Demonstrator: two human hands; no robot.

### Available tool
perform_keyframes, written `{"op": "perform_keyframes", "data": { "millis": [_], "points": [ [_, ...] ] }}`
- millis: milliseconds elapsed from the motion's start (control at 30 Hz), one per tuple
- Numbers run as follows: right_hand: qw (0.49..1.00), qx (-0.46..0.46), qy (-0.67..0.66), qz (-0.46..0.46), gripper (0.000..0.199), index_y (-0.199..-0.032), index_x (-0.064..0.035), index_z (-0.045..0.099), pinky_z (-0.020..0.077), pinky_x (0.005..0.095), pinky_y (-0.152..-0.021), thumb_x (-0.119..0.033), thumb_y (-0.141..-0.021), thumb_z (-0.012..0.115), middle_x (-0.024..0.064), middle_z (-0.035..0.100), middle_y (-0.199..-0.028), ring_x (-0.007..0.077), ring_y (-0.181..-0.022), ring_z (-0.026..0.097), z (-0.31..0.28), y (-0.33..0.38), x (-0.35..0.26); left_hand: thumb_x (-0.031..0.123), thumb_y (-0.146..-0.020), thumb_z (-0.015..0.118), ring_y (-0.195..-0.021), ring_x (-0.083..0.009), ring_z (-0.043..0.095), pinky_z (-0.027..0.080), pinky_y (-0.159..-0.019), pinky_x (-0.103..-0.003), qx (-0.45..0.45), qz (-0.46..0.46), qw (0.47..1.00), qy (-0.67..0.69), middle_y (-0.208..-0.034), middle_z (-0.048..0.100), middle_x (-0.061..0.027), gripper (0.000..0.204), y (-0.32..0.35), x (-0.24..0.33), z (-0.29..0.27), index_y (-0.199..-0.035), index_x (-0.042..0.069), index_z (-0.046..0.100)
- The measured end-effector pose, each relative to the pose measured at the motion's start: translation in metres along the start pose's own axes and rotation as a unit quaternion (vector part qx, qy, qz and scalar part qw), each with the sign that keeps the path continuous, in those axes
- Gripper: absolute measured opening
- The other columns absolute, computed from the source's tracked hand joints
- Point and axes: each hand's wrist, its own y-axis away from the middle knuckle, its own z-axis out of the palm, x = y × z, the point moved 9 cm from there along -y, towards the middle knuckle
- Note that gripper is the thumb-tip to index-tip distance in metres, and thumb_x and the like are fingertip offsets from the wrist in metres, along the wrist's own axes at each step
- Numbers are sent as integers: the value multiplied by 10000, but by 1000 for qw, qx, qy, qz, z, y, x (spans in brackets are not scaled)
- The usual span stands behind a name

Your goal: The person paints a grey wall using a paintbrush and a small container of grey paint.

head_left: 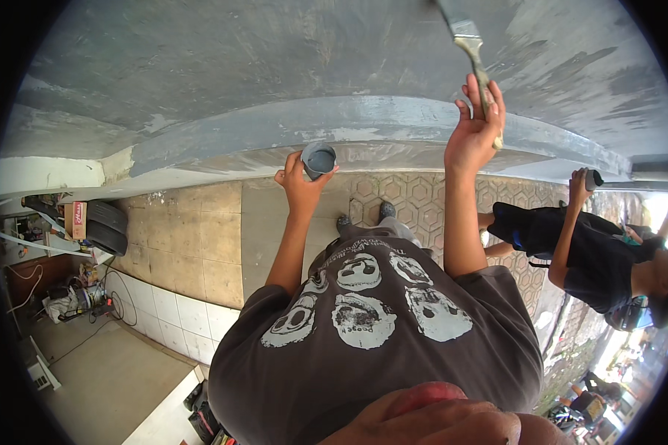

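My right hand (476, 132) is raised and closed round the pale handle of a paintbrush (470, 46). The brush's bristles reach the top edge of the view, against a grey-painted wall (274, 59) with streaky strokes; whether they touch it I cannot tell. Lower and to the left, my left hand (301, 178) grips a small round cup of grey paint (319, 159) by its side, with its open top showing. The cup is held just below a lighter grey ledge (349, 119) that curves across the wall.
At the right, another person (608, 252) in dark clothes holds a small dark cup (593, 179). Stacked tyres (107, 226) and a cardboard box (75, 220) stand at the left, above a white-tiled edge (172, 311) and loose cables. Hexagonal paving (412, 194) lies below the wall.
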Motion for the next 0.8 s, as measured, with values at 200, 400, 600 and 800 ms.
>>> {"op": "perform_keyframes", "data": {
  "millis": [200, 400, 600, 800],
  "points": [
    [997, -1, -46, 54, 525, -1536, -32, 378, 550, 384, -934, -344, -1118, 433, 214, 589, -1437, 275, -1249, 609, -28, 32, 93, 451, -678, 935, -1057, -186, 599, 263, -940, -418, 5, -5, 1000, -1, -1179, 653, -36, 612, 14, -21, -10, -1091, 56, 717],
    [966, 120, 73, 216, 507, -1527, -39, 404, 562, 400, -975, -328, -1114, 457, 213, 581, -1432, 284, -1243, 627, -141, 115, 248, 385, -660, 956, -1046, -207, 604, 281, -945, -407, 0, -18, 1000, 0, -1163, 646, -31, 586, 21, -34, -27, -1089, 62, 723],
    [991, 61, 33, 114, 423, -1405, 45, 492, 595, 388, -907, -239, -1111, 385, 248, 615, -1361, 311, -1257, 641, -55, 39, 164, 397, -670, 948, -1051, -202, 602, 282, -945, -405, -15, -28, 999, -18, -1159, 647, -25, 576, 24, -48, -34, -1090, 71, 726],
    [999, -13, 27, -26, 555, -1472, 7, 426, 566, 386, -911, -414, -1118, 354, 267, 568, -1440, 332, -1254, 633, 8, 26, 37, 405, -667, 948, -1053, -208, 599, 280, -949, -406, 0, -16, 1000, -8, -1166, 643, -33, 592, 12, -45, -32, -1097, 67, 723]
  ]
}}
